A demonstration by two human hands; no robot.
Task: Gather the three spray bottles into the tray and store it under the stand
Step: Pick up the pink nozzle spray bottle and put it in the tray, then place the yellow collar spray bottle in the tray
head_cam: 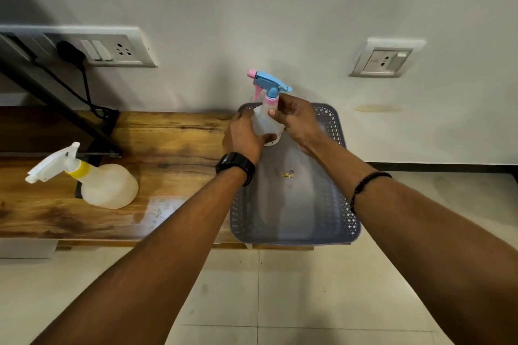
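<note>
A clear spray bottle with a blue and pink trigger head [265, 117] stands upright at the far end of the grey perforated tray [343, 218]. My left hand [244, 138] wraps its lower body from the left. My right hand [297, 117] grips its neck and shoulder from the right. A second spray bottle [108, 186], round and milky with a white head and yellow collar, stands on the wooden stand [173, 143] to the left, well away from both hands. A third bottle is not in view.
The tray rests on the right end of the wooden stand and overhangs its front edge. A black metal leg [60, 105] and a cable slant across the stand's left part. Wall sockets [385, 60] sit above. Tiled floor [280, 302] lies below.
</note>
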